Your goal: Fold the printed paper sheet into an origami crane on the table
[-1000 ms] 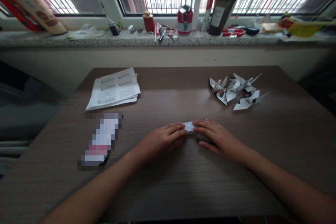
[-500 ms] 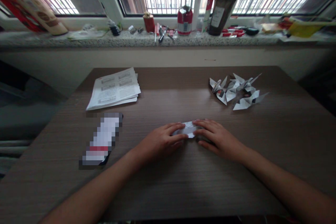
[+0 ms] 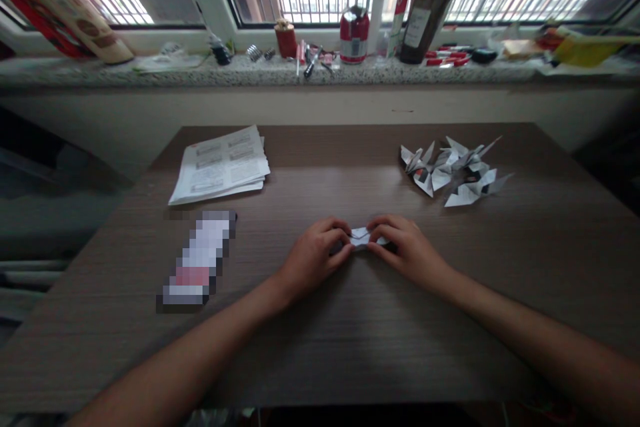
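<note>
A small piece of folded white paper (image 3: 360, 235) is pinched between my two hands, low over the middle of the table (image 3: 320, 340). At its left end, my left hand (image 3: 320, 250) grips it with curled fingers and thumb. My right hand (image 3: 403, 243) grips the right end the same way. Creases show on the part between the fingertips; both ends are covered by my fingers. Beyond my right hand lies a cluster of folded paper shapes (image 3: 430, 170) with pointed flaps.
A stack of printed sheets (image 3: 220, 163) lies at the back left. In front of it is a phone (image 3: 203, 253) with its screen blurred out. Along the granite windowsill (image 3: 175, 77) stand a red can (image 3: 354, 37), a dark cup (image 3: 427, 20), a paper tube (image 3: 85, 20) and several small items.
My fingers have curled from lying flatter on the paper into a pinch at both ends. The paper's near edge now looks lifted or folded, and less of it shows.
</note>
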Tool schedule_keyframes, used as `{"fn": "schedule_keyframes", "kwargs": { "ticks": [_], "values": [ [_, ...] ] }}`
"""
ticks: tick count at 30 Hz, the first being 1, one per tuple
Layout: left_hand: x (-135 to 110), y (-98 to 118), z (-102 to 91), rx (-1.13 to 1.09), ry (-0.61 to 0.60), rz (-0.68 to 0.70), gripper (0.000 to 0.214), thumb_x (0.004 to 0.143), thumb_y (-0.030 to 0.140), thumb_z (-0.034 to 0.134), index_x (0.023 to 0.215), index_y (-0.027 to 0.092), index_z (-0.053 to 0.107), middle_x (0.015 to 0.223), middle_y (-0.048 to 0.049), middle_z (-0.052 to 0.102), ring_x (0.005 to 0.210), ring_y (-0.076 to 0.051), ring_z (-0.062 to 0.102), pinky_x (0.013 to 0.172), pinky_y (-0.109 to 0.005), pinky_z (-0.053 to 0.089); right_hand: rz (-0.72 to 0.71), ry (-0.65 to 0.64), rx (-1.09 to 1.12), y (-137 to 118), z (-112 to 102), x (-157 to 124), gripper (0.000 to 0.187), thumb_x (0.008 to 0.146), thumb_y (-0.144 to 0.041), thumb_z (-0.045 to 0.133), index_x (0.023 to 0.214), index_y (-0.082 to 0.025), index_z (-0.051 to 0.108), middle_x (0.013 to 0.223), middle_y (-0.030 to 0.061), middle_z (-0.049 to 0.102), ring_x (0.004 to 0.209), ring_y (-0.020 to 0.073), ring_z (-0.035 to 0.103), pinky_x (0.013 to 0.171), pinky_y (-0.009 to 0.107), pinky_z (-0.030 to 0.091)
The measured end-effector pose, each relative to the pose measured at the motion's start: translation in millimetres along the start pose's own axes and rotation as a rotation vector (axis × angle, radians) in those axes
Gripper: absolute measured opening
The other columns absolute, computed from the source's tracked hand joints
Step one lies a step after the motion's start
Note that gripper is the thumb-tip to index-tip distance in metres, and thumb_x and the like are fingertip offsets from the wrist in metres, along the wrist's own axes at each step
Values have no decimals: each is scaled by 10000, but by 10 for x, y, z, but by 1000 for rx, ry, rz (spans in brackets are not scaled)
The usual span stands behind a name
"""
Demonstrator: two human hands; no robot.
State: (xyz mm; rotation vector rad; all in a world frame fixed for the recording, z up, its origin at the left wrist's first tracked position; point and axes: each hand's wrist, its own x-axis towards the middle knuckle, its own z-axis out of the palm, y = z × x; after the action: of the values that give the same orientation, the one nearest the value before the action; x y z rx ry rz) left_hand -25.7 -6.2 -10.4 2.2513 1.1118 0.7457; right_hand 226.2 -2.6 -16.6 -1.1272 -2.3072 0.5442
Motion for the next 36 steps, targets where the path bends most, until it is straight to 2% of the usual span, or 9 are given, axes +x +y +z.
{"fn": "schedule_keyframes", "kwargs": {
  "ticks": [13, 30, 36],
  "values": [
    [104, 61, 24, 4, -10, -82, 109, 916, 158, 701, 811, 169, 673, 1043, -68, 670, 1014, -228, 637, 949, -383, 504, 64, 25, 108, 60, 60, 97, 122, 930, -236, 707, 828, -229, 640, 1072, 62, 678, 1025, 245, 643, 929, 416, 492],
    [95, 34, 80, 104, 1, -69, 153, 932, 194, 692, 808, 177, 605, 1068, -76, 612, 1019, -240, 595, 935, -390, 501, 82, 32, 116, 35, 95, 124, 172, 902, -166, 713, 808, -221, 579, 1025, 52, 614, 997, 242, 589, 912, 415, 465],
    [70, 39, 91, 138, 13, -48, 113, 955, 196, 703, 881, 179, 618, 1057, -64, 609, 1017, -235, 597, 926, -386, 513, 78, 37, 110, 29, 96, 121, 166, 904, -168, 716, 821, -223, 583, 1024, 47, 609, 1001, 239, 585, 913, 406, 463]
  ]
}}
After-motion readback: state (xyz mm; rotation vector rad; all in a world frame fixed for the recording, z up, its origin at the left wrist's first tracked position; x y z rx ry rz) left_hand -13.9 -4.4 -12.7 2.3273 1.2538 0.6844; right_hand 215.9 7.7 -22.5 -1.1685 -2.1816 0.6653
